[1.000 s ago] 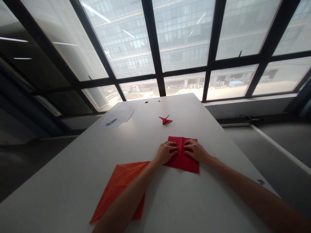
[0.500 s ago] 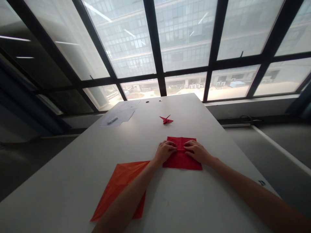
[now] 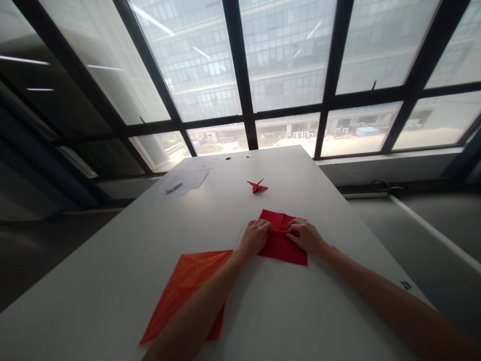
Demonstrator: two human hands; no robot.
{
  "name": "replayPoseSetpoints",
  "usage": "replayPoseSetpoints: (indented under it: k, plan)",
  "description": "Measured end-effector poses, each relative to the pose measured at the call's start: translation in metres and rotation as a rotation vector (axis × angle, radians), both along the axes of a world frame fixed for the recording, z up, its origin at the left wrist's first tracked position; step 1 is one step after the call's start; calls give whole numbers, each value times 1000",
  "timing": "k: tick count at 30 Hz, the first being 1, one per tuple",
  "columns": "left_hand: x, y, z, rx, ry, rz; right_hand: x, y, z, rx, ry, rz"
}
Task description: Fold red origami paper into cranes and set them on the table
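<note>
Left hand (image 3: pixel 256 237) and right hand (image 3: pixel 306 235) pinch red paper (image 3: pixel 282 249) along its crosswise fold (image 3: pixel 279 232).

Left hand (image 3: pixel 256 236) and right hand (image 3: pixel 307 235) are bare; forearms (image 3: pixel 206 302) too

Paper (image 3: pixel 284 249) on table (image 3: pixel 143 245), origami crane (image 3: pixel 257 187) behind, other sheet (image 3: pixel 188 276) front left

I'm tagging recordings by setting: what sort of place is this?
Probably an office or workroom: a white table stands before large dark-framed windows that face another building, and printed-looking sheets lie towards its far left.
</note>
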State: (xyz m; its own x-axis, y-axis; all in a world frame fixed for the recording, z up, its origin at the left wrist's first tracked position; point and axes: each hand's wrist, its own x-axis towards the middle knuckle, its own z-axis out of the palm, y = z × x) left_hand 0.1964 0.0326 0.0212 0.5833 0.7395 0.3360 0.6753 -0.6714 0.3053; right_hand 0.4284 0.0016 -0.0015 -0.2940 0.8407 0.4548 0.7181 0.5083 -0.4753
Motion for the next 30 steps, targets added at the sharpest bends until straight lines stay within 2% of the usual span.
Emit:
replayPoseSetpoints:
  k: [5, 8, 18, 24, 30]
  plan:
    - [8, -14, 1, 22, -7, 109, -5, -3, 4, 15, -80, -48]
    - [11, -19, -2, -7, 16, 130, -8, -5, 6, 20, -109, -74]
    - [10, -20, -3, -134, 81, 5, -8, -6, 8, 45, -109, -11]
    - [9, -21, 5, -145, 77, -74, -7, -5, 8, 10, -75, 26]
    - [8, -19, 4, -97, 63, -67, 0, 4, 1, 68, -90, 2]
